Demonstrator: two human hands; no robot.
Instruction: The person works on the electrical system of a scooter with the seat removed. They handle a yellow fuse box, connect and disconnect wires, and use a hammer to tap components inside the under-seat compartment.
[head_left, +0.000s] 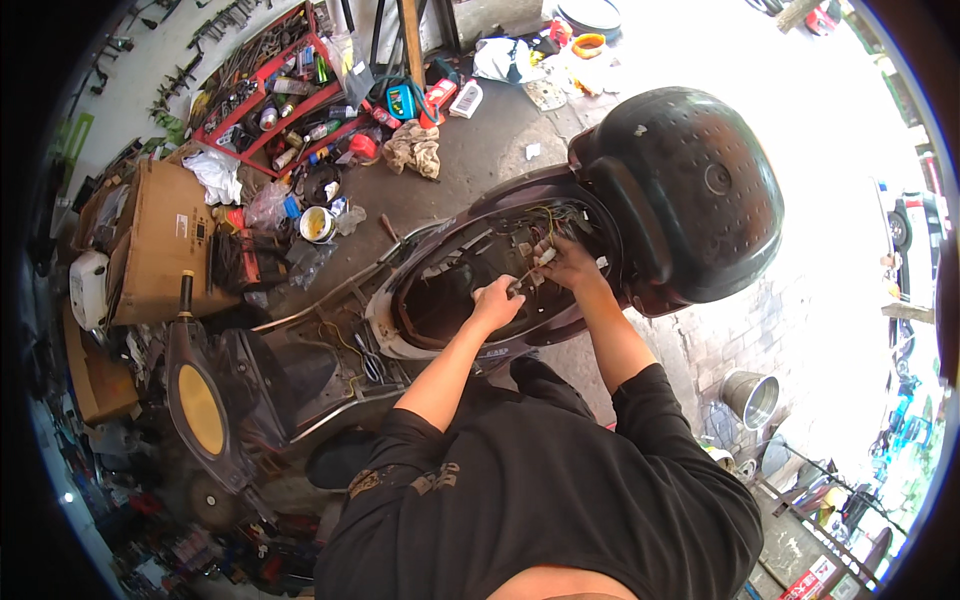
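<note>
A scooter (pixel 390 340) stands in front of me with its seat compartment (pixel 455 290) uncovered. Loose wires (pixel 540 225) and white connectors (pixel 546 257) crowd the compartment's right end. There my right hand (pixel 574 268) has its fingers closed on wires next to a connector. Lower and to the left, my left hand (pixel 497 304) is closed, thumb forward, over the compartment's near part. A small dark end sticks out of the left fist; what it belongs to is hidden by the fingers. Thin wire runs between the two hands.
A big black top box (pixel 700 190) sits on the scooter's rear, right of my hands. Beyond the scooter are a red rack (pixel 270 110) of bottles and cans, a cardboard box (pixel 165 240) and a crumpled rag (pixel 413 150). A metal bucket (pixel 750 398) lies at right.
</note>
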